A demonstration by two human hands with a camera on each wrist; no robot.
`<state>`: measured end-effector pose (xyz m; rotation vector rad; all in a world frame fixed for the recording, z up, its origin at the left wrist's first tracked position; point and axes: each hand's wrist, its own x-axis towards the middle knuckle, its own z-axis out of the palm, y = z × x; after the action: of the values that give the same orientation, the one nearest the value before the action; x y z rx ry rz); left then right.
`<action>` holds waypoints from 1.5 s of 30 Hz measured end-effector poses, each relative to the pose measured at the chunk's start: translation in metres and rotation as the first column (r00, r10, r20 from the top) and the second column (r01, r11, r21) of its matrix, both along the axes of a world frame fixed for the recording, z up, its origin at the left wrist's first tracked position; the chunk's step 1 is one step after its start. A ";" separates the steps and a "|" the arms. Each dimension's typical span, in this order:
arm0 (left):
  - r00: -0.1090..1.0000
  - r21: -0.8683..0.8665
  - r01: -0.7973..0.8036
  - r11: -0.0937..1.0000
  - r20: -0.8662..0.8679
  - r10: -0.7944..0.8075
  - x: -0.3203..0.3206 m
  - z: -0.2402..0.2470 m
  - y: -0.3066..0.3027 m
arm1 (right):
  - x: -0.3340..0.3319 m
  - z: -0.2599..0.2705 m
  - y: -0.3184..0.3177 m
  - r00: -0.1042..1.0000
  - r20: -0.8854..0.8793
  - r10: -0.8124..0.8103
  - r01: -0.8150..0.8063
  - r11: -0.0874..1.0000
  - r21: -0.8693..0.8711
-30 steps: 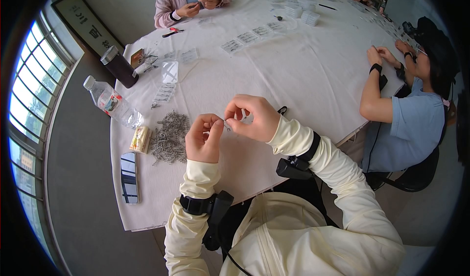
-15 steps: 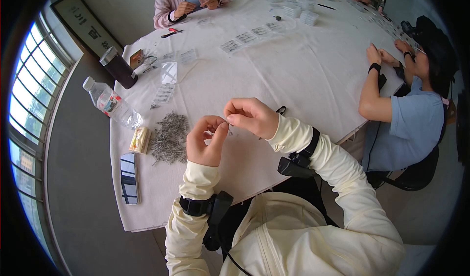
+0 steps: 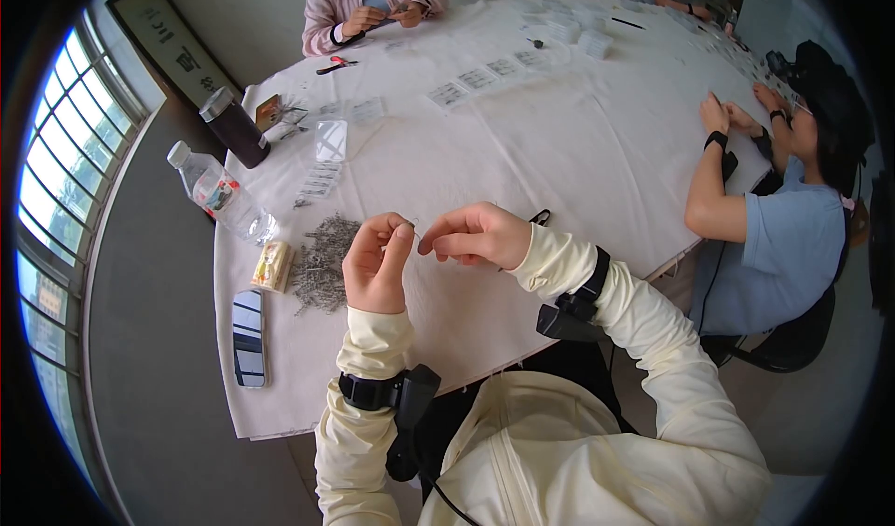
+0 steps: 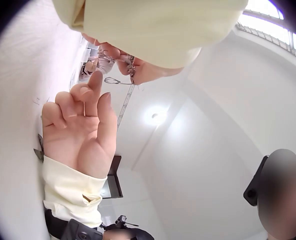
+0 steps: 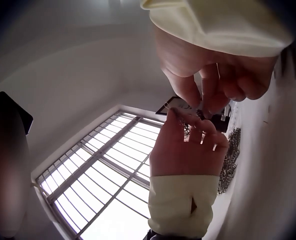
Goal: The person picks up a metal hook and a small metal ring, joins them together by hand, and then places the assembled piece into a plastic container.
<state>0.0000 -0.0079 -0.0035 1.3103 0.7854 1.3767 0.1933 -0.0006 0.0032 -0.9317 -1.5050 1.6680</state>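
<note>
In the head view my left hand [image 3: 376,269] is raised over the table, thumb and forefinger pinching a small silvery chain piece. The left wrist view shows this chain piece [image 4: 132,69] at the fingertips, with a thin wire loop [image 4: 111,80] sticking out towards the other hand. My right hand [image 3: 485,235] is just to the right, fingers loosely bent, thumb and forefinger apart and nothing visible between them. Its forefinger tip is close to the wire loop. A pile of grey metal chain pieces [image 3: 322,269] lies left of my left hand.
Around the pile are a tissue pack [image 3: 271,266], a phone [image 3: 249,339], a water bottle [image 3: 219,195] and a dark flask [image 3: 235,130]. Clear plastic trays [image 3: 331,141] and cards lie further back. A person [image 3: 769,200] sits at the right, others across the table.
My fingertips were together at the small piece; now the right hand has drawn slightly apart from the left, which keeps hold of it. The head view has shifted a little.
</note>
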 end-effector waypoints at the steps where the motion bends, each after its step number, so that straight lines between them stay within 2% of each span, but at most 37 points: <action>1: 1.000 0.009 0.000 1.000 0.008 0.000 0.000 -0.001 0.000 | -0.002 -0.005 0.001 0.999 -0.037 0.025 -0.027 0.998 -0.053; 5: 1.000 0.030 0.001 1.000 0.014 -0.002 0.000 -0.002 0.002 | -0.005 -0.010 0.003 0.995 -0.096 0.036 -0.046 0.993 -0.108; 7: 1.000 0.032 0.006 0.999 0.009 -0.006 0.000 -0.002 0.002 | -0.007 -0.010 0.003 0.982 -0.187 0.024 -0.051 0.989 -0.140; 14: 1.000 0.039 -0.013 0.999 -0.003 0.013 0.000 -0.004 0.003 | -0.004 -0.017 0.006 0.974 -0.225 -0.026 -0.011 0.987 -0.163; 17: 1.000 0.043 -0.026 0.999 -0.007 0.027 0.000 -0.004 0.003 | -0.005 -0.016 0.006 0.966 -0.236 -0.104 0.076 0.989 -0.123; 22: 0.994 0.039 -0.086 0.996 -0.061 0.088 0.002 -0.005 0.003 | -0.004 0.002 -0.004 0.961 -0.157 -0.228 0.246 0.964 0.104; 23: 0.991 0.037 -0.101 0.994 -0.079 0.104 0.002 -0.005 0.003 | -0.006 0.002 -0.005 0.961 -0.156 -0.226 0.244 0.964 0.104; 25: 0.991 0.026 -0.099 0.995 -0.088 0.101 0.003 -0.004 0.001 | -0.011 0.000 -0.008 0.942 -0.132 -0.308 0.333 0.907 0.256; 28: 0.989 0.025 -0.100 0.995 -0.107 0.102 0.006 -0.003 -0.001 | -0.015 -0.002 -0.009 0.929 -0.109 -0.353 0.368 0.863 0.347; 32: 0.977 0.101 -0.145 0.984 -0.141 0.158 0.008 -0.005 0.000 | -0.016 -0.003 -0.009 0.918 -0.110 -0.382 0.393 0.834 0.386; 38: 0.937 0.186 -0.158 0.970 -0.282 0.207 0.008 -0.003 -0.003 | -0.015 -0.004 -0.008 0.913 -0.117 -0.392 0.408 0.847 0.341; 45: 0.912 0.251 -0.179 0.951 -0.320 0.256 0.010 -0.004 -0.003 | -0.018 -0.006 -0.009 0.894 -0.176 -0.411 0.446 0.844 0.298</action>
<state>0.0098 -0.0108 -0.0070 1.7118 1.0724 1.4547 0.1749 -0.0099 -0.0027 -0.8976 -1.3289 1.0819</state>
